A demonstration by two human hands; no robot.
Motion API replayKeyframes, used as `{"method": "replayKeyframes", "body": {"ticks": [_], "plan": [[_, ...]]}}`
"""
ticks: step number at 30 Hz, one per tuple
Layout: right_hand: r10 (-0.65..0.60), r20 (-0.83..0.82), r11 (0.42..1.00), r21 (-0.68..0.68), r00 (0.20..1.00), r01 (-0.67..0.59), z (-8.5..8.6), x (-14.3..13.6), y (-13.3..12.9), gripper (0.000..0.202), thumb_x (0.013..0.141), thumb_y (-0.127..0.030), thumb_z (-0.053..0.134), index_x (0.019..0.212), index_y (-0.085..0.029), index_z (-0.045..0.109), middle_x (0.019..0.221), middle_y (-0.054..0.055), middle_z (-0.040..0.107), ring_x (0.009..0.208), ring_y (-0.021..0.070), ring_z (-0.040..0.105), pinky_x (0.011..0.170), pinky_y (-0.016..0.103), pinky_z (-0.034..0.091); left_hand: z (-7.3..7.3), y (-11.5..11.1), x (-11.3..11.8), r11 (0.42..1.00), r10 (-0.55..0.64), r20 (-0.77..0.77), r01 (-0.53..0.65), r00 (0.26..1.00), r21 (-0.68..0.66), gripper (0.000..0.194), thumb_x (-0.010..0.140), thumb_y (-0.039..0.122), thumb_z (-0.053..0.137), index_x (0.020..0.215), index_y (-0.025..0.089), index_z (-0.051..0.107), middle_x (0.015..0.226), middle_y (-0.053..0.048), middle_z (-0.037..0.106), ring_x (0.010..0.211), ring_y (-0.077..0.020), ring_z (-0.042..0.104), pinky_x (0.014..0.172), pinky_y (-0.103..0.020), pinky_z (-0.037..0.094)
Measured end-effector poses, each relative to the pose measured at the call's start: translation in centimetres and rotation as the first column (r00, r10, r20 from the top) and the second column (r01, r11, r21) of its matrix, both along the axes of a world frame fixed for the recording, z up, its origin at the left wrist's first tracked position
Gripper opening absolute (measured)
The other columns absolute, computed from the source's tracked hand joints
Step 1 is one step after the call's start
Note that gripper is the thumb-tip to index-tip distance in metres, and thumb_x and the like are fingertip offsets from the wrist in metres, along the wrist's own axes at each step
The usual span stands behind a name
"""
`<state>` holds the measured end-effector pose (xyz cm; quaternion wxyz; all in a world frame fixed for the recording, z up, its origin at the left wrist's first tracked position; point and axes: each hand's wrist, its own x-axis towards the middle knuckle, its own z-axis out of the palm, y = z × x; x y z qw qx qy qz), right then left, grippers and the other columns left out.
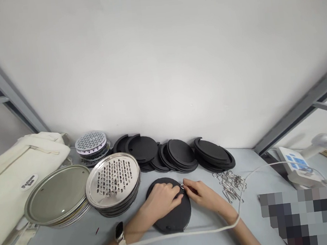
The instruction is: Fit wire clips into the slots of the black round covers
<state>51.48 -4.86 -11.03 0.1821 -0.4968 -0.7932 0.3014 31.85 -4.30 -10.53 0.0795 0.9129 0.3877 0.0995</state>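
A black round plate with a raised rim lies on the table in front of me. My left hand rests across its upper part with curled fingers, holding it down. At the plate's upper right edge, my right hand is closed in a pinch on a small metal ring hook. The fingertips of both hands are close together there. Right of my right hand lies a loose pile of metal ring hooks. What lies under my left palm is hidden.
Black round plates lie in stacks along the wall. To the left stand stacks of metal grater discs, greenish round lids and light grater discs, beside a cream bag. A white cable crosses in front; a white device stands right.
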Motion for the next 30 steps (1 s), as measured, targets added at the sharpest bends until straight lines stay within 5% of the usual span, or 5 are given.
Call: {"method": "replayKeyframes", "body": {"ticks": [17, 30], "plan": [[-0.017, 0.054, 1.000, -0.008, 0.998, 0.017, 0.12, -0.27, 0.02, 0.027, 0.096, -0.030, 0.028, 0.072, -0.022, 0.037, 0.060, -0.004, 0.041, 0.056, 0.0128, 0.040, 0.058, 0.024, 0.031, -0.06, 0.21, -0.22, 1.000, -0.021, 0.031, 0.020, 0.999, 0.018, 0.028, 0.094, 0.036, 0.040, 0.082, 0.020, 0.059, 0.077, -0.002, 0.064, 0.069, -0.0175, 0.062, 0.062, -0.026, 0.040], [-0.021, 0.049, 1.000, 0.015, 0.999, 0.020, -0.37, -0.37, 0.16, 0.030, 0.096, -0.033, 0.029, 0.069, -0.022, 0.033, 0.060, -0.003, 0.043, 0.056, 0.0133, 0.041, 0.058, 0.026, 0.029, -0.67, 0.15, -0.18, 1.000, -0.012, 0.044, 0.012, 0.999, -0.001, 0.029, 0.094, 0.037, 0.038, 0.099, 0.021, 0.062, 0.082, -0.003, 0.065, 0.074, -0.0203, 0.062, 0.063, -0.029, 0.041]]}}
